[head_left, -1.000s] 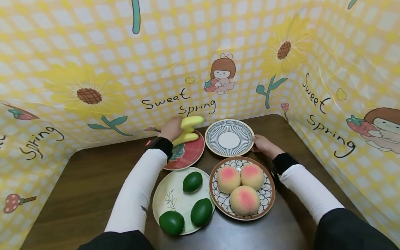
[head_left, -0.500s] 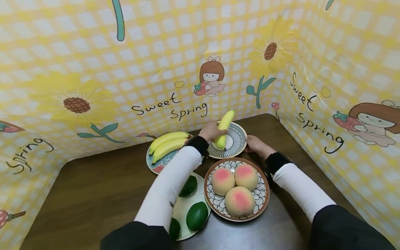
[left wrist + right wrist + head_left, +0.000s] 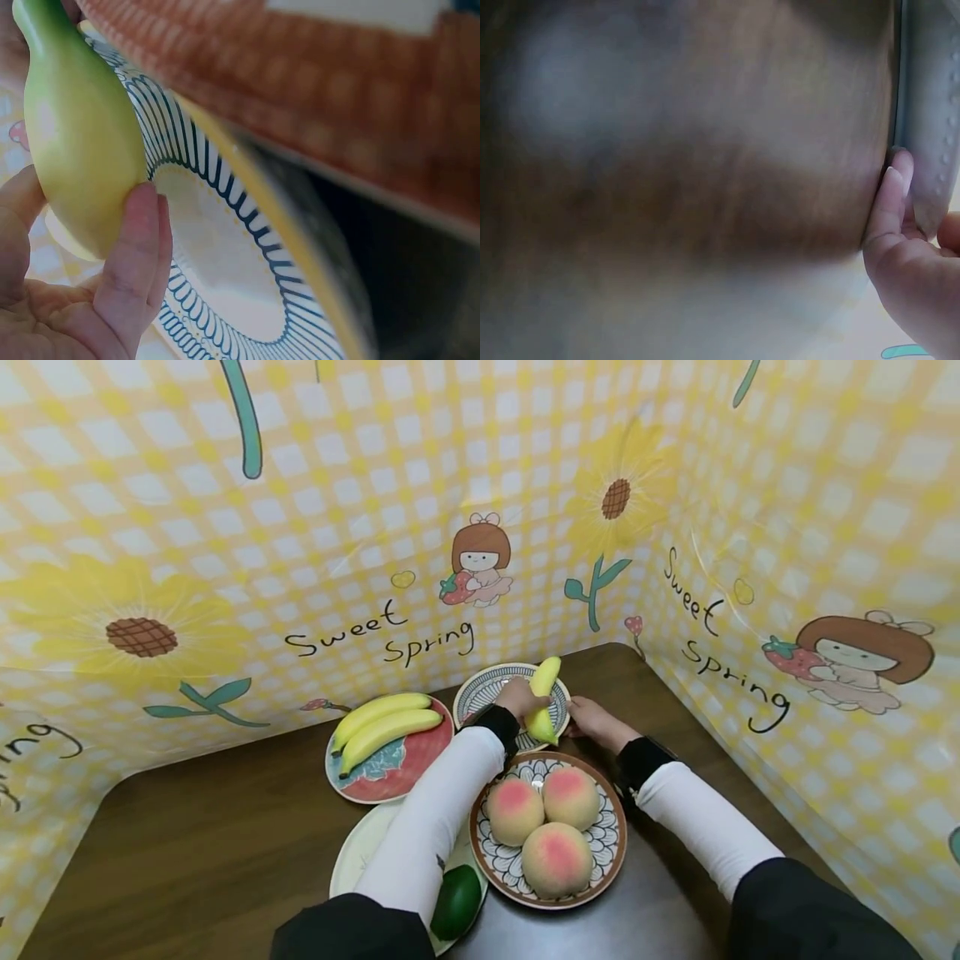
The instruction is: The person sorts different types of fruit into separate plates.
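In the head view my left hand (image 3: 519, 697) grips a yellow banana (image 3: 545, 678) over a white plate with dark blue lines (image 3: 474, 687). The left wrist view has the banana (image 3: 86, 142) close up, thumb and fingers on either side of it, its greenish end upward. Part of the striped plate (image 3: 225, 255) shows behind it. At that plate's right edge, my right hand (image 3: 596, 720) holds the rim. The right wrist view shows the fingers (image 3: 889, 202) under the plate's edge (image 3: 936, 112), the thumb mostly out of frame.
Two bananas (image 3: 390, 731) lie on a red plate (image 3: 423, 760) at the left. Three peaches (image 3: 557, 858) fill a brown-rimmed plate (image 3: 611, 881) in front. My left sleeve covers much of a pale plate (image 3: 348, 860) with a green oval fruit (image 3: 456, 902). A patterned cloth wall (image 3: 360, 568) stands behind.
My left hand has carried the banana rightward from the red plate to over the striped plate, turning it upright. My right hand keeps hold of the rim. The head view has shifted.
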`<act>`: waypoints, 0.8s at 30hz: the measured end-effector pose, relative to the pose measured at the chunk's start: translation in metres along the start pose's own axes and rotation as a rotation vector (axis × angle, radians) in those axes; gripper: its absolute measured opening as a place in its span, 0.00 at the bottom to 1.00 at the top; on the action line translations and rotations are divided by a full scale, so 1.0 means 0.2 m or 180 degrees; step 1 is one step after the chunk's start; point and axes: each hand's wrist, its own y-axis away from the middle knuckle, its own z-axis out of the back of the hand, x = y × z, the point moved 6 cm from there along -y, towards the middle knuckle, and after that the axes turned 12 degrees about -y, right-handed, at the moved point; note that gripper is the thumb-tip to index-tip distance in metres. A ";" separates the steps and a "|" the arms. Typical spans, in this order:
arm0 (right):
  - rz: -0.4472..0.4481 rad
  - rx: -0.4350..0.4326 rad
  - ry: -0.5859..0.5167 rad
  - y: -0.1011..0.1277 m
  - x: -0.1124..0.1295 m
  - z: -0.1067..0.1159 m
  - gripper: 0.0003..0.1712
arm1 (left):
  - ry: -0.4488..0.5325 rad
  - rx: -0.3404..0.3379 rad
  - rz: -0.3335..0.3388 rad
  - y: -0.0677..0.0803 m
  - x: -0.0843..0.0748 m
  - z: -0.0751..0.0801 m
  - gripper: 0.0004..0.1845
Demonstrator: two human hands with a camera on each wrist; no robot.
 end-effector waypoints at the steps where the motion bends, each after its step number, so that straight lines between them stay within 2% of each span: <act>1: -0.0010 0.0037 -0.0049 -0.08 -0.09 0.02 0.34 | 0.0002 0.0014 0.0026 0.00 0.02 -0.01 0.29; 3: -0.0046 0.0070 -0.0131 -0.20 -0.24 0.06 0.34 | 0.0004 0.0074 0.0068 -0.01 0.06 -0.04 0.30; 5: -0.0049 0.0093 -0.0214 -0.28 -0.33 0.09 0.34 | 0.0042 0.0150 0.0070 -0.01 0.09 -0.06 0.31; 8: -0.0006 0.0050 -0.0302 -0.32 -0.36 0.11 0.33 | 0.0253 0.0203 0.0022 -0.01 0.10 -0.06 0.30; 9: 0.0018 0.0049 -0.0311 -0.31 -0.35 0.11 0.32 | 0.0320 0.0217 0.0006 -0.01 0.10 -0.06 0.29; 12: 0.0065 0.0007 -0.0238 -0.21 -0.22 0.07 0.31 | 0.0504 0.0279 -0.0001 0.01 0.10 -0.05 0.29; 16: 0.0196 0.0064 -0.0173 0.04 0.04 -0.03 0.30 | 0.0365 0.0315 -0.0078 0.06 0.06 -0.01 0.31; 18: 0.0230 0.0123 -0.0188 0.14 0.14 -0.06 0.31 | 0.0166 0.0293 -0.0222 0.09 0.04 0.05 0.32; 20: 0.0242 0.0148 -0.0197 0.17 0.16 -0.07 0.30 | 0.0040 0.0230 -0.0344 0.13 0.03 0.14 0.33; 24: 0.0209 0.0170 -0.0144 0.18 0.17 -0.07 0.29 | -0.0057 0.0045 -0.0616 0.21 0.06 0.39 0.33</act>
